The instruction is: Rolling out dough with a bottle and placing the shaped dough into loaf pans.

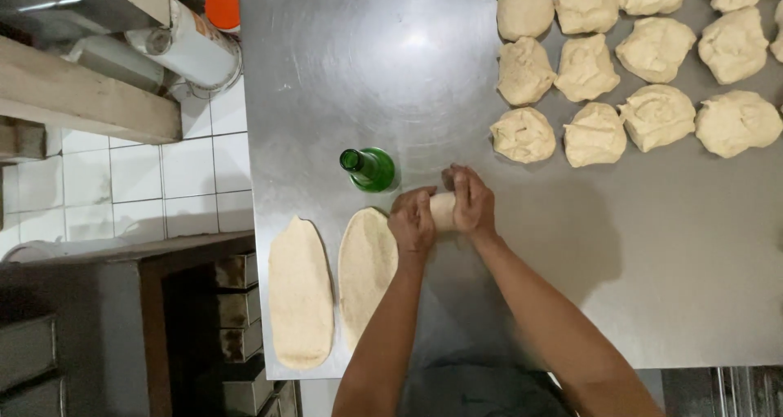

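Observation:
Both my hands press on one small dough piece (443, 211) on the steel table (652, 270). My left hand (412, 221) covers its left end, my right hand (471, 201) its right end, fingers curled over it. Two flattened oval dough sheets lie to the left: one (365, 266) right beside my left hand, the other (300, 293) at the table's left edge. A green glass bottle (369, 169) stands upright just beyond my left hand.
Several rough dough lumps (595, 70) sit in rows at the table's far right. Left of the table are white floor tiles (188, 172), a wooden bench (90, 99), a white cylinder (192, 46) and stacked metal tins (238, 311).

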